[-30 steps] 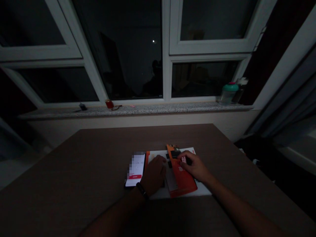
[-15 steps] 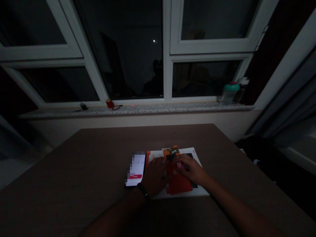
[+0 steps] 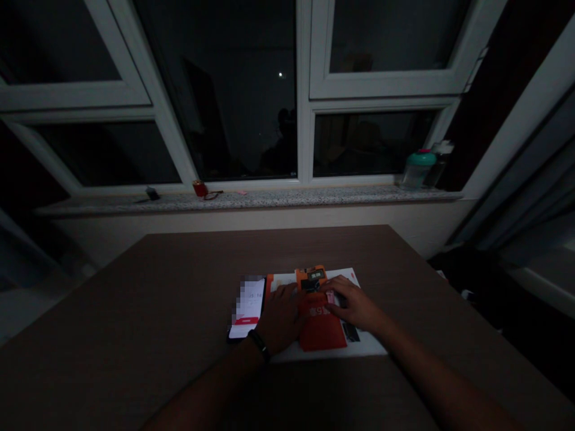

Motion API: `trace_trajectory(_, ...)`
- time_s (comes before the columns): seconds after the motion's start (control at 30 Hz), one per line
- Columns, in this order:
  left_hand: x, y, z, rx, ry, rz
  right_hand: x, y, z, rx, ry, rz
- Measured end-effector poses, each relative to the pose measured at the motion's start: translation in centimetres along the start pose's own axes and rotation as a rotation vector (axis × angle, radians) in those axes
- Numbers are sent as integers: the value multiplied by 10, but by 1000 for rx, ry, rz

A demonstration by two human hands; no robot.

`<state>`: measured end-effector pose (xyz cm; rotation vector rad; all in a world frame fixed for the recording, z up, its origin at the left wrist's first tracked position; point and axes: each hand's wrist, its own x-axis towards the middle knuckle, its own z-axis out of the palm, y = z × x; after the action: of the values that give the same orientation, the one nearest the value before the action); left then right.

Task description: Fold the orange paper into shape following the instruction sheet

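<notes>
My left hand (image 3: 281, 317) lies flat with its fingers stretched forward over the left part of a white printed booklet or sheet (image 3: 368, 348). A dark band (image 3: 258, 344) circles that wrist. Beside it, a red paper piece (image 3: 322, 332) with pale characters rests on the booklet. My right hand (image 3: 353, 302) curves over the upper right of the red piece, thumb and fingers apart around a small pink patch (image 3: 331, 297). An orange card-like piece (image 3: 309, 275) with a picture shows above the fingers. Left of my left hand lies a phone (image 3: 247, 311), screen lit.
The brown table (image 3: 188, 269) reaches toward a granite windowsill (image 3: 278, 199). On the sill stand a small red container (image 3: 200, 189), a dark small object (image 3: 151, 193), a teal-lidded bottle (image 3: 418, 170) and a clear bottle (image 3: 439, 164). Curtains hang at both sides.
The red piece has shifted slightly left and lies flatter, with its pale characters showing more. My right hand has moved a little right. My left hand stays nearly in place.
</notes>
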<state>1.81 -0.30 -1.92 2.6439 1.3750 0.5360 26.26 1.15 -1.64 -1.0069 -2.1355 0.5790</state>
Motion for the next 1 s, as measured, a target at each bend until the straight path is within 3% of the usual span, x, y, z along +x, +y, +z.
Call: trace_trajectory(1.0, 0, 0, -1, -44, -27, 30, -1, 6, 1, -31, -56, -7)
